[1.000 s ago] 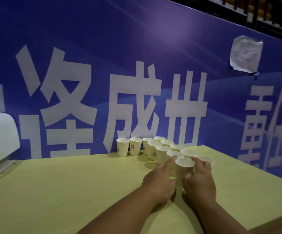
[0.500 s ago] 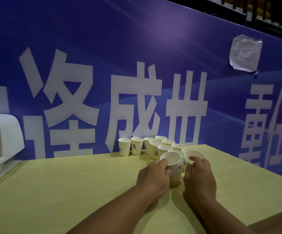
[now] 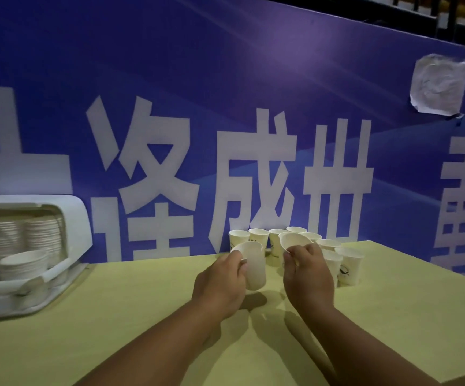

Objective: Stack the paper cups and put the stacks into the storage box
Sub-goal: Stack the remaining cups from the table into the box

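Left hand [image 3: 220,282] grips left cup [image 3: 252,264], right hand [image 3: 307,274] pinches right cup [image 3: 292,240]; both now lifted, apart.

This looks like a sports hall or a place for big events, not a home. A huge blue banner [image 3: 225,79] with giant white letters fills the wall behind a yellow table [image 3: 86,344]. Dark railings [image 3: 448,15] run above it. Many paper cups [image 3: 348,264] stand on the table.
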A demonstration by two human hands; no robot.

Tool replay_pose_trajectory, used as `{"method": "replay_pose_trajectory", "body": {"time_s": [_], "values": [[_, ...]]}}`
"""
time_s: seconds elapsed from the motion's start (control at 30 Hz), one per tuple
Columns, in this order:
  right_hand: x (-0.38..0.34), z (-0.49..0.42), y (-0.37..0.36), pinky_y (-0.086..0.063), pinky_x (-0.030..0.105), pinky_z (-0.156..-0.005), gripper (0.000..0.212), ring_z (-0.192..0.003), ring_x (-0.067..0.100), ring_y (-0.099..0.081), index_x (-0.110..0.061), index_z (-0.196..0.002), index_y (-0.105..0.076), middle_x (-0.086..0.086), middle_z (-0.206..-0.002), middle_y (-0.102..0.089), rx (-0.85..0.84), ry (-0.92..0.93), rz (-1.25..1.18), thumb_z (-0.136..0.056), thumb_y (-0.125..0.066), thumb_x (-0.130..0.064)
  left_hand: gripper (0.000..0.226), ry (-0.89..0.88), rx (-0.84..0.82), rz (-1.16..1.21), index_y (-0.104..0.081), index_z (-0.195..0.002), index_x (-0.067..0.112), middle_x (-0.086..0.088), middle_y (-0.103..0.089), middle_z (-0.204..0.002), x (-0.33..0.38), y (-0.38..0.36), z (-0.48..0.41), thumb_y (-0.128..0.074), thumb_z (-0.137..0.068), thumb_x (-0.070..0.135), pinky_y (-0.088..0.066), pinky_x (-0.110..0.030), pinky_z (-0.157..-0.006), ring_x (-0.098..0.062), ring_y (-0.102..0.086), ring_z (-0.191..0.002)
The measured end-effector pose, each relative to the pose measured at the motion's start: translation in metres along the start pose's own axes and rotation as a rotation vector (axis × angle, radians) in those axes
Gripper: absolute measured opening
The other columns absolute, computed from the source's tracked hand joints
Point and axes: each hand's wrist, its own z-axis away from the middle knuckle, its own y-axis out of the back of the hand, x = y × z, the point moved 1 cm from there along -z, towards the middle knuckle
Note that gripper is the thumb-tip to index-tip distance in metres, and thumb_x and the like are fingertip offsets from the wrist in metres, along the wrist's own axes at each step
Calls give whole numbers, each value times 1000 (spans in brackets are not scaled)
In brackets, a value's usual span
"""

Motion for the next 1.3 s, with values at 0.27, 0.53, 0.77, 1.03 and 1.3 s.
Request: {"method": "replay_pose_trajectory", "body": {"time_s": [0.27,0.53,0.77,1.03,1.3], "values": [[-69,14,-57,-46,21,-62,15,-82,10,-51,-24,-102,-63,-6,-105,-55,-73,87,-75,-99,-52,-34,18,87,80,-63,-46,-117,34,12,-54,-109,-80,53,7,-39,-107,47,-52,-23,-70,-10,-58,-89],[-143,36,-113,-45,21,-68,17,-86,10,-49,-20,-109,-61,-5,-107,-54,-131,123,-198,-100,-52,-30,25,157,148,-164,-44,-122,29,10,-48,-111,-154,108,18,-35,-107,47,-45,-24,-65,-10,-54,-90],[-201,59,-156,-52,27,-78,20,-93,10,-50,-19,-113,-61,-7,-104,-51,-137,105,-317,-96,-59,-29,19,137,319,-266,-48,-112,27,6,-53,-109,-201,149,25,-42,-105,44,-50,-34,-80,-14,-51,-93],[-249,76,-188,-41,28,-84,16,-93,9,-46,-24,-105,-62,-12,-101,-47,-131,135,-382,-93,-63,-34,22,124,422,-274,-51,-106,23,2,-55,-105,-229,177,38,-41,-104,42,-51,-41,-77,-20,-51,-89],[-310,75,-207,-53,40,-84,17,-93,13,-49,-24,-108,-61,-9,-101,-48,-114,107,-567,-96,-57,-35,23,226,610,-319,-53,-103,12,-9,-56,-106,-258,250,38,-45,-105,34,-49,-51,-81,-32,-52,-94]]}}
